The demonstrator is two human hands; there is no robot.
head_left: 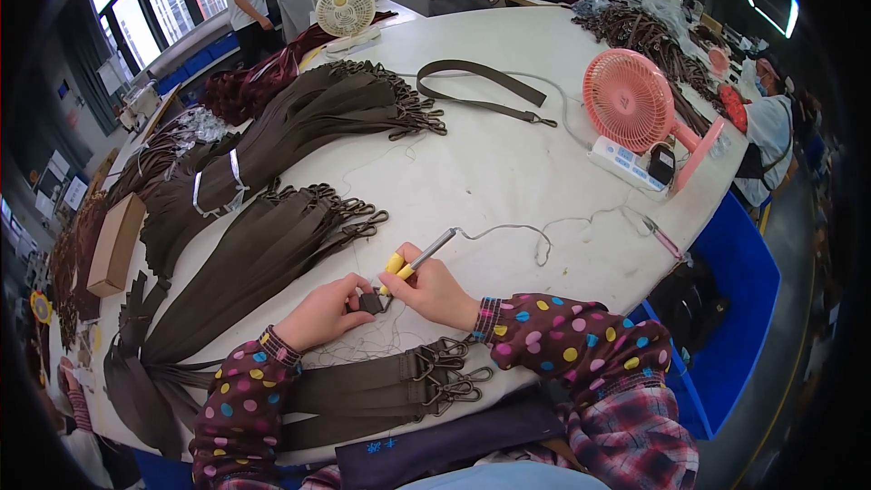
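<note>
My left hand (pixel 319 313) is closed on the end of a dark brown strap (pixel 370 303), near a small metal ring or hook. In my right hand (pixel 435 293) is a pen-shaped tool (pixel 432 251) with a grey tube and a thin cord from its upper end. Yellow shows around the gripping fingers; whether it is finger covers or part of the tool I cannot tell. The tool's tip comes down beside the strap end. Loose threads (pixel 367 343) lie just below my hands. Closest to me, several brown straps (pixel 354 387) with metal snap hooks (pixel 445 370) lie flat.
Bundled straps (pixel 263 245) and a larger tied bundle (pixel 299 122) lie left. One looped strap (pixel 481 65) is farther back. A pink fan (pixel 628 100) and white power strip (pixel 626 163) stand right, above a blue bin (pixel 739 281). Other people are beyond the table.
</note>
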